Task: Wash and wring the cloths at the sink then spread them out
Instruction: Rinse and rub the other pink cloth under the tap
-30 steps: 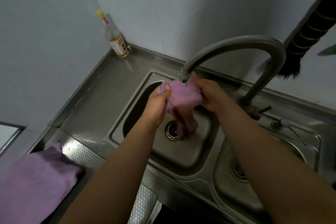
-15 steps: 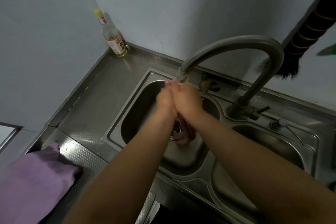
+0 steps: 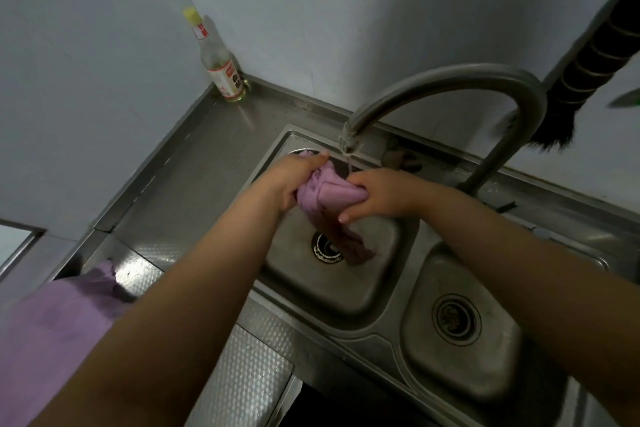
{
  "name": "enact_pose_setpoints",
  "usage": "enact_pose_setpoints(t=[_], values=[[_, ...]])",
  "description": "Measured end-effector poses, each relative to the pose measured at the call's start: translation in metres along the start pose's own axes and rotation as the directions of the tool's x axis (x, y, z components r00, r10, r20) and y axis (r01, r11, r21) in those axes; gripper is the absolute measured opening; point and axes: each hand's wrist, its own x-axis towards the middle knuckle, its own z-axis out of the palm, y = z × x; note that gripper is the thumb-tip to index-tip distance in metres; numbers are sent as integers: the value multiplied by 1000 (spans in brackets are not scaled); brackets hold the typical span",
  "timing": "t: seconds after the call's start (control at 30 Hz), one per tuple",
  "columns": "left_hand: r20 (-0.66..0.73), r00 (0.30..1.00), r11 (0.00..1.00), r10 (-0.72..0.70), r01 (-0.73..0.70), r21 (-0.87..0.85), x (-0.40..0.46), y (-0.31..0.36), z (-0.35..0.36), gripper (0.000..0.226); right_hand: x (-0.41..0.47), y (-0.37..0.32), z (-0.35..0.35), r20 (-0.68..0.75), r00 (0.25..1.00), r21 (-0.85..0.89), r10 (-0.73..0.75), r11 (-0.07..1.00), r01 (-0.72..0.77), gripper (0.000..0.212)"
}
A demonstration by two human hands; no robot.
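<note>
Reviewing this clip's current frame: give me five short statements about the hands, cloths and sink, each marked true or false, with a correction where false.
1. Both the left hand and the right hand grip the purple cloth. True.
2. The cloth is held over the right basin. False: it hangs over the left basin, its lower end near the drain.
3. Water runs from the faucet. True: a thin stream falls from the spout toward the cloth.
4. A second purple cloth lies on the counter at lower left. True.
5. The bottle lies on its side in the sink. False: it stands upright in the counter's back corner.
</note>
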Motion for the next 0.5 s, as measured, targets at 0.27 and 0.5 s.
enact_pose_setpoints(t=[0.27,0.5], values=[[145,984,637,100,-175,750,-5,8,-13,99,8,15,-32,-99,993,376,61,926,-19,29],[540,841,827,45,-334,451,-2,-9,-37,49,15,16,-21,-112,955,856,273,515,-47,32]])
